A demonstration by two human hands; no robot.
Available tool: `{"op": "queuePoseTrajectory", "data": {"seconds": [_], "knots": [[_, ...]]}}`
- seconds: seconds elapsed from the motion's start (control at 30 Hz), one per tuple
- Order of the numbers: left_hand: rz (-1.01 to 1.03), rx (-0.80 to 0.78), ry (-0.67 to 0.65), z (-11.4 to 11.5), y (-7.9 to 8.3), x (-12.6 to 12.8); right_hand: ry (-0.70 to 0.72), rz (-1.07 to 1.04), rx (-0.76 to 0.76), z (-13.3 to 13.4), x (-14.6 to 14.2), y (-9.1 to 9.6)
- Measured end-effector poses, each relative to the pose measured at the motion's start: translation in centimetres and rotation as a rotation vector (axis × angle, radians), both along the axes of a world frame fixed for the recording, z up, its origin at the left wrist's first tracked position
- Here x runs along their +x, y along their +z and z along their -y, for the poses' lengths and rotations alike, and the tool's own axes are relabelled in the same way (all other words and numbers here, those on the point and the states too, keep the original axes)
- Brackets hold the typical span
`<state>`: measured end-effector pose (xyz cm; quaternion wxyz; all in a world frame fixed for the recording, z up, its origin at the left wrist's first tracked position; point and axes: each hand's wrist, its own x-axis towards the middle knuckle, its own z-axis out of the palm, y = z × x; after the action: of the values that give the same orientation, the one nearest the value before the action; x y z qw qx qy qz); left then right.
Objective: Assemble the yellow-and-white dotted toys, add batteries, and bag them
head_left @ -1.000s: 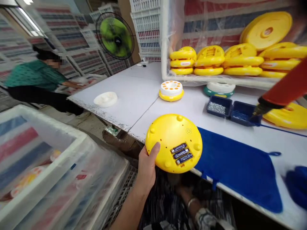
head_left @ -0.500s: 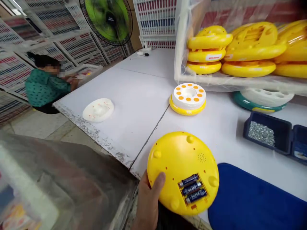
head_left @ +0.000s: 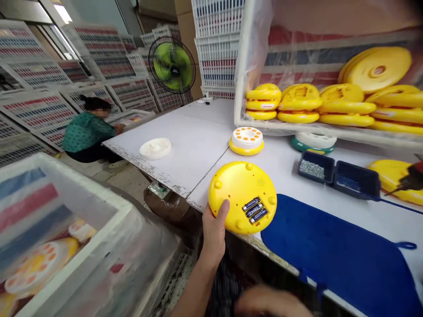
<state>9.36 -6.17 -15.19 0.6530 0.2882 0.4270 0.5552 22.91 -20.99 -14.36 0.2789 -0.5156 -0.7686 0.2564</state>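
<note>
My left hand (head_left: 214,226) grips the left edge of a round yellow plastic toy base (head_left: 239,180), thumb on top. Its underside faces me, showing round feet, screw holes, a speaker grille and an uncovered compartment with three blue batteries (head_left: 255,210). At the bottom edge is my right hand (head_left: 272,301), smeared by motion, its fingers not readable. Beyond the held base, a white ring with orange dots (head_left: 247,135) sits on a yellow base (head_left: 246,149). A blue mat (head_left: 337,251) lies to the right of the held base.
A dark box of screws (head_left: 312,169) stands behind the mat; a screwdriver tip (head_left: 401,185) shows at right. A lined crate (head_left: 239,88) holds stacked yellow bases. A white disc (head_left: 155,149) lies left on the table. Another crate (head_left: 122,215) stands lower left. A person (head_left: 89,130) crouches beyond.
My view has tilted and drawn back, showing more of the crates and mat. The yellow base stays in my left hand. My right hand has come into view at the bottom.
</note>
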Motion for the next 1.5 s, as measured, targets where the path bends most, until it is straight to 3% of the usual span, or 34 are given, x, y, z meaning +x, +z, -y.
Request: {"op": "queuePoseTrajectory", "data": {"seconds": [0.13,0.23,0.3,0.33,0.4,0.5,0.57,0.67,0.83,0.9,0.97,1.07,1.1,1.17,1.23,1.37,1.5], "knots": [[0.009,0.045,-0.025,2.5,0.8,0.8,-0.313,0.248,0.358,-2.0,-0.5,0.1],[-0.012,0.065,-0.028,3.1,0.9,0.6,-0.233,0.464,0.478,-0.4,-0.1,-2.2],[-0.011,0.042,-0.019,3.0,0.9,0.4,-0.031,0.501,0.461,3.5,2.3,-4.3],[-0.003,0.026,-0.022,2.9,0.8,0.4,-0.028,0.474,0.455,5.9,4.1,-5.2],[0.016,0.002,-0.048,2.9,0.7,0.9,-0.334,0.414,0.479,10.7,8.5,-6.2],[0.030,-0.026,-0.149,3.1,0.4,3.3,-0.813,0.408,0.324,15.0,14.2,-5.0],[0.018,-0.074,-0.265,3.3,0.0,5.5,-1.051,0.408,0.266,15.1,17.3,-3.8],[-0.054,-0.097,-0.427,3.9,-0.8,8.5,-1.162,0.539,0.154,13.0,21.5,-3.7],[-0.151,-0.049,-0.489,4.8,-2.0,10.2,-1.130,0.506,0.111,11.8,24.3,-5.5],[-0.178,-0.027,-0.494,4.9,-2.3,10.3,-1.137,0.447,0.151,11.6,23.3,-4.3],[-0.200,0.000,-0.526,4.9,-2.6,10.4,-1.095,0.367,0.226,10.1,20.9,-1.8],[-0.265,0.031,-0.556,4.9,-3.1,10.4,-0.732,0.198,0.427,4.7,15.5,1.6],[-0.289,0.035,-0.546,4.9,-3.3,10.3,-0.594,0.191,0.431,2.6,13.7,2.2],[-0.332,0.035,-0.507,4.9,-3.8,10.2,-0.401,0.273,0.394,-0.5,10.9,2.2],[-0.347,0.026,-0.480,5.0,-4.3,10.1,-0.307,0.345,0.334,-1.3,9.6,1.6],[-0.349,-0.002,-0.469,5.1,-4.6,10.0,-0.298,0.262,0.157,1.3,10.4,1.7],[-0.315,-0.034,-0.465,5.0,-4.6,10.0,-0.414,0.295,0.285,0.7,10.4,2.4]]}}
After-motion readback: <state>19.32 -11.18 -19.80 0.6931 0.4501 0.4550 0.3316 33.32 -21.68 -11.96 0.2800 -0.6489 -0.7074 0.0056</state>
